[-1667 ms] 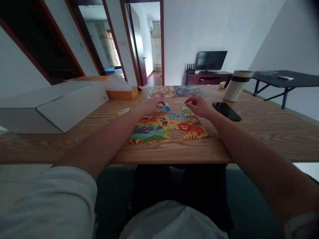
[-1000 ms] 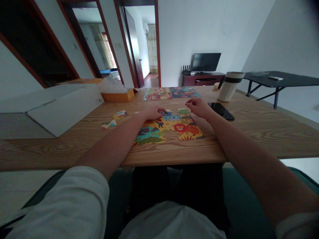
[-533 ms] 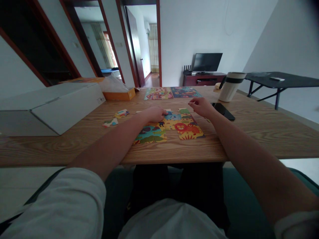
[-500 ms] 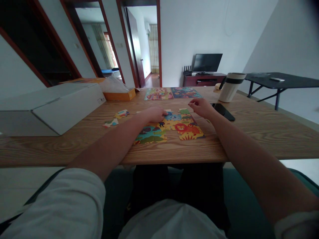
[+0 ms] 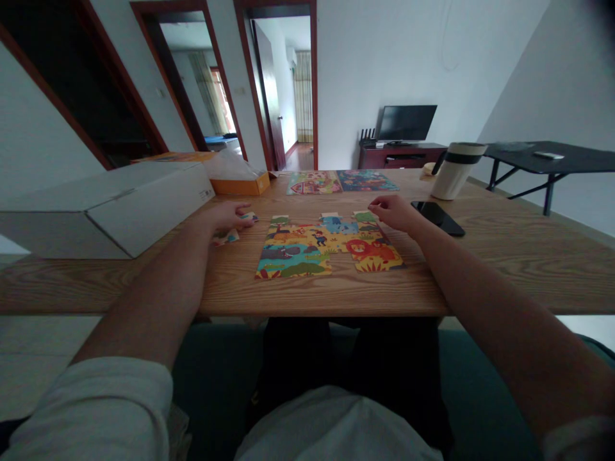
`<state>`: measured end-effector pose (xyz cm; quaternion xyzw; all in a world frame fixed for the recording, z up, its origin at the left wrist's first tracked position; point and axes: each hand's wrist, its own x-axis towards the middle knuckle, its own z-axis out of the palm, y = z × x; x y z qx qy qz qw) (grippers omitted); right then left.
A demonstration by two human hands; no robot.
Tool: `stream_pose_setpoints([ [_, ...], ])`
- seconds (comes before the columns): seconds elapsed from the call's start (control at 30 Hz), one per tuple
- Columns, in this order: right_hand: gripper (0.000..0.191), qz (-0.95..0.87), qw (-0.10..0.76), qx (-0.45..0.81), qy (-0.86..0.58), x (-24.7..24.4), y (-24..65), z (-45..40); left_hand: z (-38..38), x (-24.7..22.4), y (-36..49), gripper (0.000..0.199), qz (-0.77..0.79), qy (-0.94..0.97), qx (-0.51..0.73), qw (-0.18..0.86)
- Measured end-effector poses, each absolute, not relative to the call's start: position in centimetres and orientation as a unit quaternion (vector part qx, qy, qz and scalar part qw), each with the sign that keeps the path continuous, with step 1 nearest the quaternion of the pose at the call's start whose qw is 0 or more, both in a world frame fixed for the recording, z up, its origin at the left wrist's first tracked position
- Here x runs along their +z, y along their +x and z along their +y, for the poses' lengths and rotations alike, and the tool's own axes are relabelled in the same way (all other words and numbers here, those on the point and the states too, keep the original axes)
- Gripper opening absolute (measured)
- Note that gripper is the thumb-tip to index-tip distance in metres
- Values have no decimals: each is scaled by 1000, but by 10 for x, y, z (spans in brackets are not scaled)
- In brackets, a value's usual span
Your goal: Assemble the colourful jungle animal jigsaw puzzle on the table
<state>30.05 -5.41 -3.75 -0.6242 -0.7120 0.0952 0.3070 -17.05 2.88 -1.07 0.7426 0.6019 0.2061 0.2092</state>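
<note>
My left hand (image 5: 229,216) is at the left of the frame, its fingers slightly bent over a loose puzzle piece (image 5: 252,218). I can't tell whether they are closed on it or only touching it. More loose pieces (image 5: 227,239) lie just below that hand. My right hand (image 5: 394,213) is right of centre, by the upper right corner of the jigsaw (image 5: 339,241), with thumb and fingertips drawn in narrow; whether anything is pinched there, I can't tell.

The jigsaw lies flat at the centre, partly joined, with a gap in its bottom edge left of the lions and more along its top edge. I judge this to be the reach for a loose piece; picking it up cleanly calls for fingertips under its edge, without nudging its neighbours.

Farther out, a phone (image 5: 438,219) and a mug (image 5: 457,174) stand to the right on the wooden table (image 5: 509,262). Two picture panels (image 5: 314,183) sit side by side beyond the jigsaw. At upper left are an orange tray (image 5: 245,186) and a white box (image 5: 148,202). The box has a small printed label (image 5: 206,193), too small to read; I can make out no brand anywhere.
</note>
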Motion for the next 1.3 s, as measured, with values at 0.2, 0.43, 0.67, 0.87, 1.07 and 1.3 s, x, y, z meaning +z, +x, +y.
stream_pose_setpoints([
  [0.2, 26, -723, 295, 90, -618, -40, 301, -55, 21, -4, -152, 67, 608, 765, 191, 94],
  [0.43, 24, -732, 280, 82, -616, -42, 299, -55, 18, 1, -134, 30, 551, 793, 248, 82],
  [0.67, 26, -735, 274, 85, -614, -43, 299, -56, 2, 1, -105, 33, 486, 771, 319, 260],
  [0.87, 24, -735, 266, 86, -617, -40, 295, -58, -17, 5, -95, 27, 491, 748, 318, 314],
  [1.07, 22, -727, 257, 106, -627, -38, 292, -59, -16, 1, -89, 43, 465, 758, 308, 339],
  [1.3, 23, -737, 256, 92, -619, -39, 293, -58, -16, 0, -80, 33, 459, 808, 272, 250],
])
